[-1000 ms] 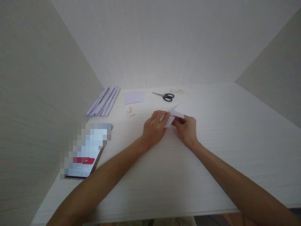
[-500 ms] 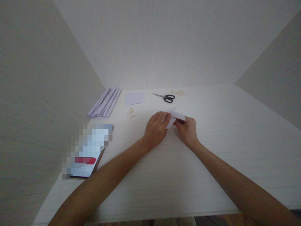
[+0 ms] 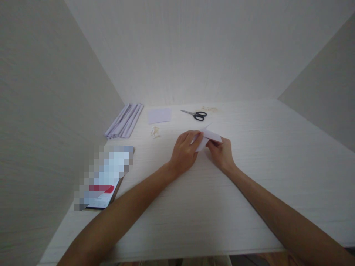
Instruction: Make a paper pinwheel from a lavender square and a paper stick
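"Where was the folded paper [image 3: 212,136]?"

"Between the two hands, around the middle of the counter [image 3: 177,218], well in from the near edge. I couldn't tell whether it touched the surface."

"And how was it held?"

"The left hand [image 3: 185,153] was nearly closed, its fingers bent over the paper's left part; its thumb was mostly hidden. The right hand [image 3: 222,151] was curled in a loose pinch at the right end, fingertips partly under a flap."

"Why both at once?"

"Probably one steadied the creases while the other controlled the loose flap. A thin point stuck out toward the back edge, so the sheet likely would have sprung open if let go."

"What about the rest?"

"The paper rolls [image 3: 124,122] lay side by side in the back left corner, perhaps to leave room for the arms. A flat sheet [image 3: 159,115] lay just right of them, near the back edge, with a small tangle of pale strands [image 3: 155,132] in front. The scissors [image 3: 199,116] lay beyond the hands, also near that edge."

"And the phone [image 3: 113,173]?"

"Along the left edge, screen up, presumably where a glance could reach it."
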A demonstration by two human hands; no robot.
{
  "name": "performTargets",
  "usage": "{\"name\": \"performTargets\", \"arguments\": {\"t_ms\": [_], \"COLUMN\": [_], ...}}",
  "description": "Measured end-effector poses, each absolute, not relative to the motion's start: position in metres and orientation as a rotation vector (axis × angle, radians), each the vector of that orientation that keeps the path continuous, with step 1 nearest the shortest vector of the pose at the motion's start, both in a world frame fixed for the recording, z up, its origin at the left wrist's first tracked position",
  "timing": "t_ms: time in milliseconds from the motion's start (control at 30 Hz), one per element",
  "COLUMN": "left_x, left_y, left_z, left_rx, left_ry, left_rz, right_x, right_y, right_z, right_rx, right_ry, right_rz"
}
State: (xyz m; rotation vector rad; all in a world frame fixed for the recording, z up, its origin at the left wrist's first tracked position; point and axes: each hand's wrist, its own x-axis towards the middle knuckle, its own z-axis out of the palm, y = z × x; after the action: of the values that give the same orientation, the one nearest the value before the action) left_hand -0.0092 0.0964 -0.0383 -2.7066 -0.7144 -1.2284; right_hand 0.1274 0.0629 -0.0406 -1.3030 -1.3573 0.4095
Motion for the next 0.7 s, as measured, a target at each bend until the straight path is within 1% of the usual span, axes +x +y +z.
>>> {"name": "performTargets", "arguments": {"t_ms": [267, 700], "left_x": [-0.0073, -0.0119], "left_y": [0.0953, 0.0949], "left_z": [-0.0370, -0.0389], "left_rx": [-2.633, -2.590], "left_ry": [-0.622, -0.578], "left_rz": [-1.275, -1.268], "right_x": [0.1288, 0.1283], "right_y": [0.0630, 0.0624], "right_z": [-0.0436, -0.0399], "right_rx": [-1.313, -1.295], "right_ry": [-1.299, -1.219], "right_rz": [0.478, 0.435]}}
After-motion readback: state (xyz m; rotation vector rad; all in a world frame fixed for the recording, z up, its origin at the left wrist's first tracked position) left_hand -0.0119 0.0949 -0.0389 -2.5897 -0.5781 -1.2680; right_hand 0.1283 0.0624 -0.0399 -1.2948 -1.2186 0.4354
